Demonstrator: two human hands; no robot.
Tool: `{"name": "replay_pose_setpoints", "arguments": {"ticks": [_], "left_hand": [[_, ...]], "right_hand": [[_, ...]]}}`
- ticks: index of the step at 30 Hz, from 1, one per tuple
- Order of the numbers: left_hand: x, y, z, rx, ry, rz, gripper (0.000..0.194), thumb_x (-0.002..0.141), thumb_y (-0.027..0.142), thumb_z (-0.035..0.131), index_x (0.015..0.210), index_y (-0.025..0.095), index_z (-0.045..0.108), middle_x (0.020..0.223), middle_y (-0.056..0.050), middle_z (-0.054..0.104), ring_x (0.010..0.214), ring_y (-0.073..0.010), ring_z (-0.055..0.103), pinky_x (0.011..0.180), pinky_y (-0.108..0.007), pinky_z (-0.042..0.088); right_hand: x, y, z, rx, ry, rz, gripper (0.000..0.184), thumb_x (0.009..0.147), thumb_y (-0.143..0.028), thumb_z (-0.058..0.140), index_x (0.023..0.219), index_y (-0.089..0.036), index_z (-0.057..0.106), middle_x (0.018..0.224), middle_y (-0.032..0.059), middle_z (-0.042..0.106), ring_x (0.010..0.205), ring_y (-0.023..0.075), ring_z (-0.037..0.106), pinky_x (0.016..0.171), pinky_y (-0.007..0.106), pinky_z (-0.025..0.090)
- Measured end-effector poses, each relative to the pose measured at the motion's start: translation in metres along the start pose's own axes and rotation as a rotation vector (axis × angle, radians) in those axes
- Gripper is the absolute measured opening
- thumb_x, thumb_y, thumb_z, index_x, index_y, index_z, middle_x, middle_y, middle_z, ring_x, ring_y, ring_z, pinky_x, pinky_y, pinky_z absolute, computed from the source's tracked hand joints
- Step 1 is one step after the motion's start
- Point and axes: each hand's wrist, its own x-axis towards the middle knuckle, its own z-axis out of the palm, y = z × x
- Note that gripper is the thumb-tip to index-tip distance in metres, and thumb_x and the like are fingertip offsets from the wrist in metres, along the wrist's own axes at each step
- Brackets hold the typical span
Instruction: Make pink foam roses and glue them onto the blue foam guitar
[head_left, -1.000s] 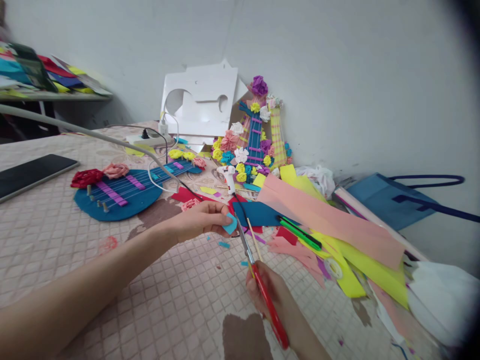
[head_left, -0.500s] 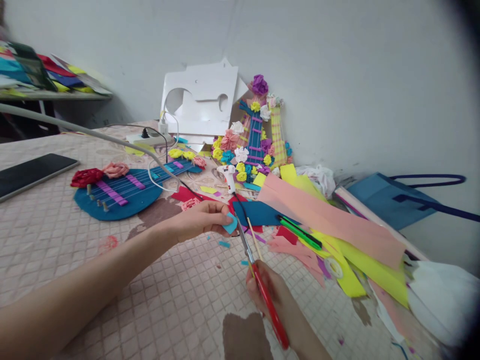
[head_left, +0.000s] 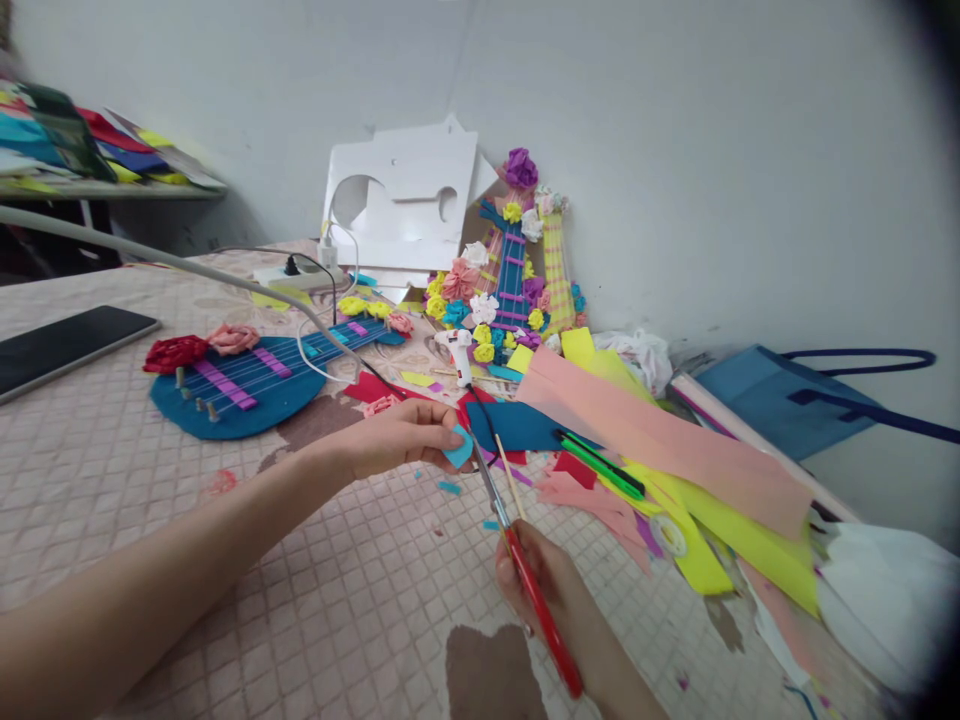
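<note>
My left hand (head_left: 409,437) pinches a small light-blue paper piece (head_left: 458,447) between thumb and fingers, over the table. In my right hand (head_left: 544,580) are red-handled scissors (head_left: 536,600), seen edge-on, with their metal blades pointing up to the paper's right edge. Whether the blades touch the paper I cannot tell. A thin wooden stick (head_left: 508,475) runs beside the blades; its lower end is hidden at my right hand. Small blue scraps (head_left: 449,488) lie below the paper. Just beyond my left hand are red paper (head_left: 371,388) and a dark-blue piece (head_left: 517,427).
A white glue gun (head_left: 454,352) stands behind my hands. To the left lie a blue paper guitar (head_left: 247,400) and a phone (head_left: 75,345); a pale cable (head_left: 225,280) crosses above. Decorated guitars (head_left: 510,270) lean at the wall. Pink paper (head_left: 660,440) and a green cutter (head_left: 600,466) lie right.
Almost nothing differs. My right hand and the scissors have shifted very slightly to the right; my left hand still pinches the blue paper in nearly the same place.
</note>
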Motion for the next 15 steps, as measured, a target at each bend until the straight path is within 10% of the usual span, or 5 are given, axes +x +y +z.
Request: {"name": "replay_pose_setpoints", "arguments": {"ticks": [15], "left_hand": [[-0.0001,-0.0011,0.001,-0.032,-0.015,0.01,0.022,0.072,0.025,0.073,0.071,0.014,0.054,0.075,-0.004,0.069,0.075,-0.0167,0.068,0.069,-0.027,0.053]], "right_hand": [[-0.0027,-0.0033,0.0047,0.14,-0.12,-0.025,0.052,0.078,-0.073,0.042,0.078,-0.021,0.046,0.052,-0.0076,0.035,0.042,0.0077,0.033,0.039,0.02,0.029]]}}
